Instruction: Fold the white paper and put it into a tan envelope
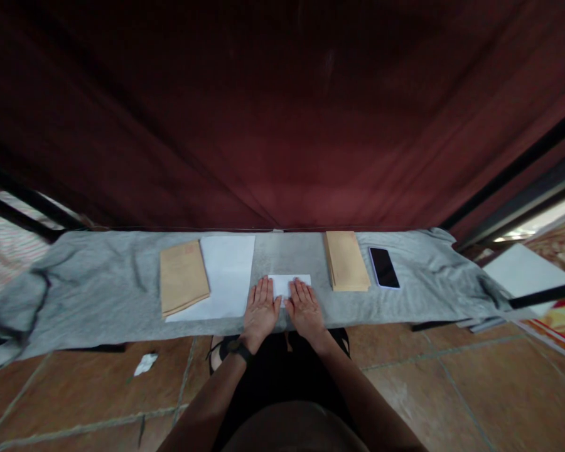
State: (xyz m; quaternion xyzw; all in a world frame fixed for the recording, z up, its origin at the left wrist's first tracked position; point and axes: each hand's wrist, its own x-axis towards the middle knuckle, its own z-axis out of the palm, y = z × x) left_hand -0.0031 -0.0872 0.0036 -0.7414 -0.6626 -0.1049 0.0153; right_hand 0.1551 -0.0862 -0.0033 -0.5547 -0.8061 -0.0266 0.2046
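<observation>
A small white sheet of paper (285, 285), seemingly folded, lies on the grey cloth in front of me. My left hand (261, 311) rests flat on its left side, fingers stretched forward. On its right side lies my right hand (305, 311), also flat with the fingers out. The two thumbs point toward each other with a strip of paper between them. Both palms hide the paper's lower corners. To the left are large white sheets (230, 270), partly under a stack of brown envelopes (183, 276). Another stack of brown envelopes (347, 260) sits to the right.
A phone (384, 268) with a dark screen lies right of the envelopes. The grey cloth (108, 282) covers a narrow bench against a dark red curtain (282, 138). Black metal bars (522, 166) flank both ends. A crumpled white scrap (145, 363) is on the tiled floor.
</observation>
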